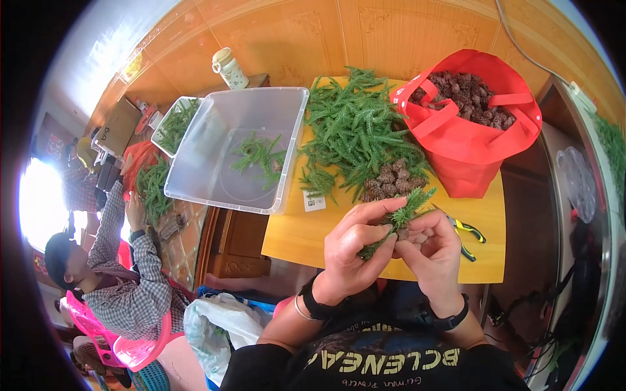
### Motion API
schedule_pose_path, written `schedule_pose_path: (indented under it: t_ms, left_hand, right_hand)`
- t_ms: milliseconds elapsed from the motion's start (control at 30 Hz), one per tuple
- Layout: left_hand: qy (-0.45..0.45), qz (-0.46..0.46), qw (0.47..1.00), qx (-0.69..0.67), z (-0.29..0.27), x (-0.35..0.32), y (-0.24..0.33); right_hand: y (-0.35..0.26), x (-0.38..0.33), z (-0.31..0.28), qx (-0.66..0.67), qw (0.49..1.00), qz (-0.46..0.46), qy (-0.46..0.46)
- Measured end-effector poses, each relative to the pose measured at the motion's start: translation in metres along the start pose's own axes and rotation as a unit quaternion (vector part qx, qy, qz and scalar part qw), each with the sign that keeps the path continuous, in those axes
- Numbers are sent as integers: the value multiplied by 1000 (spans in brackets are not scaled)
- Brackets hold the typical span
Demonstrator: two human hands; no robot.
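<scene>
Close to my body, above the near edge of the yellow table (287,238), my left hand (355,244) grips a green artificial pine sprig (409,207) between thumb and fingers. My right hand (433,254) meets it from the other side, its fingers pinched at the sprig's lower part; whatever lies between those fingertips is hidden. Just beyond my hands rest several brown pine cones (390,181). Behind them spreads a big heap of green pine sprigs (355,124). Yellow-and-black pliers (468,231) lie to the right of my right hand.
A clear plastic bin (195,186) with a few sprigs stands left of the heap. At the right is a red bag (466,169) full of pine cones. A white plastic sack (225,326) sits low left. Another person (124,287) works at a side table on the left.
</scene>
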State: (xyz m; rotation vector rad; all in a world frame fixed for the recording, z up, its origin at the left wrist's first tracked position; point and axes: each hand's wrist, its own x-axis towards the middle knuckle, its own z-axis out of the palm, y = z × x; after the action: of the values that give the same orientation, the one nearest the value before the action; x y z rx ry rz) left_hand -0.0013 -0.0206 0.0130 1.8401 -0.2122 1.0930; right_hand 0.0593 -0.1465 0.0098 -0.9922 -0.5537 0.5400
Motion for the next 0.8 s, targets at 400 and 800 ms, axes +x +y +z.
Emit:
schedule_pose_path:
  t_ms: [400, 800]
  left_hand:
    - [4, -60, 998, -26, -19, -7, -4]
    - [88, -112, 986, 84, -14, -6, -7]
  right_hand:
    - [-3, 1, 12, -93, 994, 52, 5]
    - [-15, -13, -1, -72, 991, 80, 74]
